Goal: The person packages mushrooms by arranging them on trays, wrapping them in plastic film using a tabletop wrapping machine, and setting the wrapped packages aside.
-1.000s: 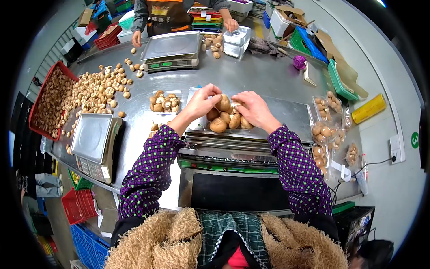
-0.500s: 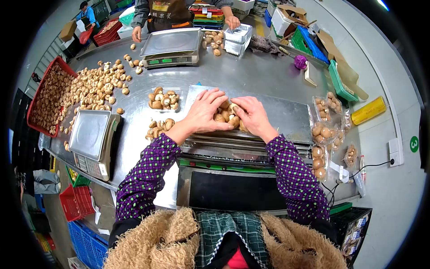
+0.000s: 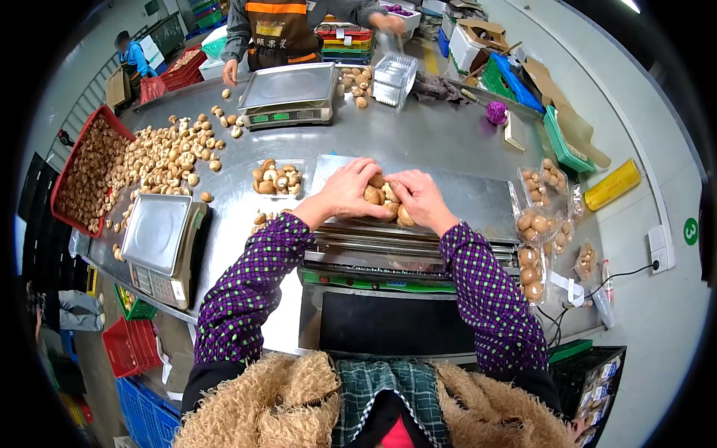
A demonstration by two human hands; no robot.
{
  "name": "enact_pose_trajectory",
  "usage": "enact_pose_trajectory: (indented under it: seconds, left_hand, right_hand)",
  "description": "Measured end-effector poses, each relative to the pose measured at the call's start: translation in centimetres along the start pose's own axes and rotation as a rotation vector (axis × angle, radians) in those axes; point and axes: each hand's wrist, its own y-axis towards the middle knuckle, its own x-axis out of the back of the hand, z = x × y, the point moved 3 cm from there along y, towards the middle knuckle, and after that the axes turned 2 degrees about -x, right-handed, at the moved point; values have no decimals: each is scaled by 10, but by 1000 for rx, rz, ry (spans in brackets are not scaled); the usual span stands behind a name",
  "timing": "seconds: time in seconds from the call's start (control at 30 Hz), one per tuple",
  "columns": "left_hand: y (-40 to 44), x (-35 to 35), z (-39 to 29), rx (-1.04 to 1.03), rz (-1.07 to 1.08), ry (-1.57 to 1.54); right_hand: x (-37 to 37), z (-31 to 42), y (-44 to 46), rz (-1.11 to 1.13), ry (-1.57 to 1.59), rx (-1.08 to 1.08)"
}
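Brown mushrooms (image 3: 382, 197) sit in a small cluster on the metal top (image 3: 467, 196) of a wrapping machine, between my two hands. From the left, my left hand (image 3: 348, 190) curves round the cluster, its thumb along the near side. On the other side, my right hand (image 3: 420, 198) has its fingers bent over the mushrooms and presses on them. Whether a tray lies under them is hidden. Just left of my left hand stands a clear tray of mushrooms (image 3: 278, 179), with loose mushrooms (image 3: 263, 219) nearer, partly behind my sleeve.
A scale (image 3: 158, 233) stands at left, near a mushroom pile (image 3: 168, 149) spilling from a red crate (image 3: 93, 172). Across the table are a co-worker, another scale (image 3: 290, 86) and stacked clear trays (image 3: 394, 78). Wrapped mushroom packs (image 3: 532, 275) and a yellow roll (image 3: 612, 185) lie right.
Both my hands stay on the mushrooms, with the fingers slightly shifted. The co-worker's hand has lifted off the clear trays and is blurred. The whole view has shifted a little.
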Motion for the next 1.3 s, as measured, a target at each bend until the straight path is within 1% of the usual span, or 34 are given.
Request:
enact_pose_trajectory:
  seconds: [0.03,0.1,0.13,0.17,0.23,0.27,0.3,0.37,0.4,0.5,0.57,0.63,0.67,0.7,0.73,0.77,0.8,0.83,0.87,0.9,0.93,0.97,1.03,1.1,1.17,1.2,1.23,1.3]
  left_hand:
    - [-1,-3,-7,2,0,-4]
    - [-13,-9,-21,83,-108,227]
    - [-19,-12,-26,78,-193,268]
    - [-18,-13,-26,75,-181,266]
    - [-17,-15,-29,142,-196,210]
    - [-18,-16,-27,146,-186,188]
    - [-17,-19,-26,139,-193,195]
    - [-24,-18,-30,74,-257,177]
    - [-24,-22,-30,115,-223,169]
    - [-20,-23,-25,125,-235,148]
    - [-21,-15,-27,97,-237,97]
    - [-32,-7,-21,110,-452,-151]
    - [-46,4,-23,134,-535,-159]
    - [-66,20,-28,159,-615,-165]
    - [-92,27,-23,334,-473,-48]
    - [-119,32,-18,504,-329,70]
    - [-141,36,-25,436,-289,240]
    - [-154,35,-31,371,-240,406]
    - [-157,29,-33,383,-227,398]
    - [-158,22,-37,429,-133,469]
    - [-155,17,-37,467,-49,547]
    - [-150,16,-36,467,-44,547]
    - [-145,18,-35,433,-171,544]
    - [-143,20,-34,417,-167,563]
    - [-141,16,-30,472,-140,541]
    - [-138,14,-27,447,-226,502]
    - [-136,13,-31,454,-219,497]
    - [-129,11,-38,508,-60,443]
  right_hand:
    - [0,0,-2,4,0,-1]
    - [2,6,-6,-159,-133,167]
    - [-1,6,-12,-167,-135,177]
    - [-2,4,-13,-168,-131,166]
    - [0,2,-12,-162,-142,192]
    - [0,-4,-10,-90,-126,180]
    - [3,-7,-10,-99,-132,186]
    - [1,-7,-12,-36,-68,101]
    - [-1,-3,-19,-74,-143,161]
    - [3,-3,-19,-33,-150,147]
    - [15,-1,-19,-16,-122,152]
    - [37,3,-29,-146,32,110]
    - [58,11,-41,-242,-24,109]
    - [80,18,-59,-231,-32,13]
    - [98,18,-84,-221,-37,-83]
    - [107,5,-113,-171,-73,-272]
    - [111,-12,-143,-70,-320,-402]
    - [109,-18,-163,87,-473,-563]
    - [100,-20,-173,134,-562,-532]
    - [92,-27,-178,193,-486,-624]
    - [84,-25,-171,238,-443,-644]
    - [77,-24,-162,279,-399,-661]
    - [62,-38,-155,274,-264,-757]
    - [61,-53,-158,288,-158,-783]
    - [61,-42,-153,286,-140,-775]
    - [61,-38,-151,273,-126,-771]
    - [57,-40,-152,284,-126,-774]
    - [51,-46,-152,250,-22,-765]
